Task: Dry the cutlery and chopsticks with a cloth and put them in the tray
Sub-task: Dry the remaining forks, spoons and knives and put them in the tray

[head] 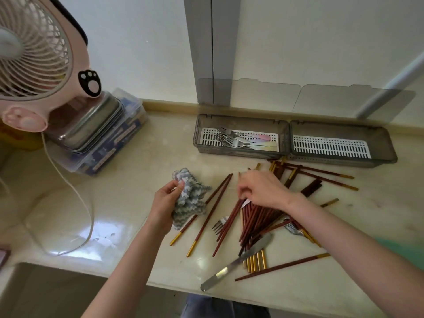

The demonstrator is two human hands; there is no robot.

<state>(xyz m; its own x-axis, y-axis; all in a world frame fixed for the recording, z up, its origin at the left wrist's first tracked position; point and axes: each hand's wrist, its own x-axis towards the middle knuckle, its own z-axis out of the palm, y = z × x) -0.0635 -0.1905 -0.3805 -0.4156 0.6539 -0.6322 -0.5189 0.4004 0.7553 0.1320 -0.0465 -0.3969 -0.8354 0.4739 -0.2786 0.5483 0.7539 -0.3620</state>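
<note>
Left hand (164, 203) bunches the soft cloth (191, 199); right hand (260, 189) digs curled fingers into the chopsticks (252, 222) piled on the counter (128, 180), grip unclear. They're light, stiff, probably slick, so best pinched mid-shaft.

No words or numbers are readable. The blue box (119, 140) under the steel trays (91, 125) has printed labels, but they are too blurred.

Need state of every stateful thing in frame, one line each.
left hand, grips the cloth.
right hand, fingers curled into the chopsticks; grip unclear.
chopsticks, scattered loose on the counter.
left tray, lid open, forks inside.
right tray, lid open, no cutlery inside.
knife, lying flat on the counter.
</note>
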